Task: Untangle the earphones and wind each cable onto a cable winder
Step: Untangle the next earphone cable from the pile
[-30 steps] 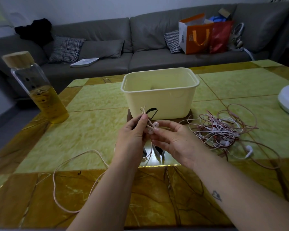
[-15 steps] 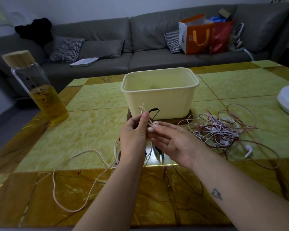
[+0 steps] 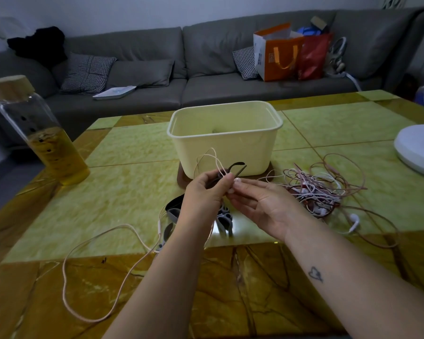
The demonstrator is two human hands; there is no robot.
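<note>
**A left hand pinches a thin pale pink earphone cable onto a small dark cable winder.**

The cable looks light, soft and floppy, so it is best held close to the winder, where the left fingers curl round it. A hard pull could hurt the thin wire. The right hand has nearly straight fingers, with the tips touching the cable. The cable loops above the hands and trails over the green and brown table to the left. A tangled pile of pink and white earphones lies on the right.

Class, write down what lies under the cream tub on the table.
A dark brown board pokes out beneath the cream tub at its left and right corners. The tub covers the rest of it.
</note>
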